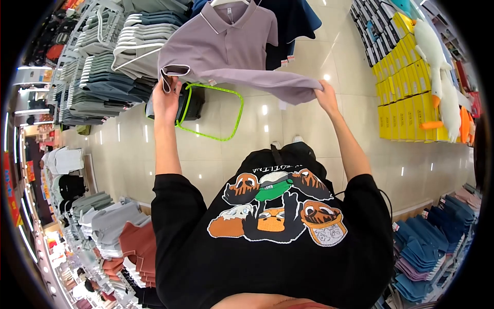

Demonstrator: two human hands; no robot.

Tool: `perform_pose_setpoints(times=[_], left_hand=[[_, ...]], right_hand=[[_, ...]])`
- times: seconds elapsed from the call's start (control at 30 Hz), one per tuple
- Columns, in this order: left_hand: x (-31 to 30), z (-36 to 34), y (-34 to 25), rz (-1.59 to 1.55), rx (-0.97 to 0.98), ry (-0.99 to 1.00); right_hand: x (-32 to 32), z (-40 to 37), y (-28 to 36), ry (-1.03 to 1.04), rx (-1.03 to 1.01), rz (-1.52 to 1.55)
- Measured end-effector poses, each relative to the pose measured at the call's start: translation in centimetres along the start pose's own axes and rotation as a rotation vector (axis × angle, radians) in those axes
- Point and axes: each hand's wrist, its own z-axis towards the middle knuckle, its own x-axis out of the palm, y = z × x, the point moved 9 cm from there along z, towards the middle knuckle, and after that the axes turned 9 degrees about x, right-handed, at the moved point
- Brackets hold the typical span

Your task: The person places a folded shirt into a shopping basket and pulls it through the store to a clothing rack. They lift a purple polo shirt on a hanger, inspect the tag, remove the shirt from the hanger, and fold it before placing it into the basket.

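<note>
A mauve polo shirt [218,44] with pale trim on its collar hangs from a white hanger [222,2] at the top of the view. Its lower part is lifted toward me and stretched sideways. My left hand [166,98] pinches the shirt near a dark-edged fold or opening at the left. Over on the right, my right hand [326,97] is closed on the far end of the drawn-out fabric. Both arms reach forward, and the cloth between them sags slightly. Dark garments [296,23] hang behind the shirt.
Racks of hanging shirts [103,77] stand at the left. Below the shirt is a basket with a bright green rim [226,138]. Yellow boxes [404,82] are stacked at the right, with white plush geese [437,67] beside them. More clothes [427,242] hang lower right.
</note>
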Motion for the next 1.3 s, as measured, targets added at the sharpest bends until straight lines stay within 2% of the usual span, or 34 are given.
perform_pose_setpoints(times=[0.07, 0.1, 0.13, 0.2, 0.27, 0.33, 0.4, 0.47, 0.5, 0.57, 0.6, 0.67, 0.7, 0.73, 0.8, 0.83, 0.87, 0.93, 1.0, 1.07, 1.1, 1.17, 1.2, 1.3], left_hand=[[-0.7, -0.3, 1.8, -0.203, 0.027, -0.111], [-1.7, -1.0, 4.4, -0.167, -0.032, -0.115], [-2.6, -1.9, 7.2, -0.133, -0.092, -0.119], [1.0, -8.3, 13.2, 0.255, -0.295, -0.002], [7.5, -15.6, 17.3, 0.056, -0.736, 0.295], [12.0, -18.1, 17.2, -0.075, -0.724, 0.272], [12.7, -18.1, 17.5, -0.207, -0.724, 0.243], [10.0, -15.6, 18.7, 0.004, -0.671, 0.173], [9.2, -15.0, 18.3, 0.045, -0.688, 0.155], [11.0, -15.4, 16.3, -0.056, -0.632, 0.139], [12.1, -15.2, 14.5, -0.149, -0.563, 0.120], [13.5, -16.2, 13.0, -0.222, -0.610, 0.111], [14.2, -16.4, 12.6, -0.231, -0.577, 0.129], [14.6, -16.6, 12.4, -0.239, -0.546, 0.145], [14.7, -17.1, 12.3, -0.244, -0.534, 0.154], [14.9, -17.3, 11.7, -0.207, -0.497, 0.174], [15.0, -17.7, 11.0, -0.168, -0.463, 0.189], [15.2, -18.3, 9.7, -0.181, -0.426, 0.167], [15.1, -18.6, 8.0, -0.209, -0.403, 0.142], [14.6, -18.7, 6.8, -0.222, -0.368, 0.166], [14.3, -18.7, 6.0, -0.206, -0.339, 0.191], [12.5, -18.7, 4.8, -0.162, -0.309, 0.221], [11.6, -18.5, 4.1, -0.170, -0.291, 0.226], [7.9, -17.7, 2.5, -0.081, -0.209, 0.184]], right_hand=[[0.5, -2.2, 5.8, 0.174, 0.071, 0.150], [1.5, -3.7, 8.3, 0.283, 0.105, 0.199], [1.9, -4.7, 10.4, 0.204, 0.021, 0.200], [2.7, -6.8, 14.8, 0.126, -0.089, 0.153], [3.8, -9.4, 19.1, 0.133, -0.143, 0.023], [6.1, -12.5, 21.9, 0.199, -0.249, -0.116], [8.1, -14.7, 23.6, 0.266, -0.311, -0.184], [6.7, -17.7, 27.1, 0.039, -0.668, -0.065], [6.5, -18.4, 26.6, 0.042, -0.661, -0.075], [6.9, -19.3, 23.8, 0.298, -0.409, 0.205], [7.1, -19.9, 22.6, 0.299, -0.408, 0.199], [11.8, -21.1, 16.0, 0.718, 0.162, 0.617], [13.0, -21.8, 16.2, 0.874, 0.295, 0.862], [13.4, -21.8, 16.2, 0.872, 0.294, 0.857], [13.9, -21.0, 17.4, 0.900, 0.429, 1.301], [13.5, -20.1, 18.3, 0.915, 0.426, 1.286], [12.9, -19.5, 19.3, 0.913, 0.426, 1.277], [10.9, -17.3, 21.3, 0.744, 0.488, 1.586], [10.7, -15.9, 21.0, 0.829, 0.430, 1.589], [11.8, -14.7, 19.0, 0.828, 0.622, 1.694], [12.1, -14.2, 19.0, 0.846, 0.612, 1.684], [11.3, -12.3, 16.2, 0.460, 0.655, 1.713], [11.1, -11.9, 15.8, 0.473, 0.639, 1.706], [8.2, -10.8, 11.8, 0.237, 0.610, 1.792]])
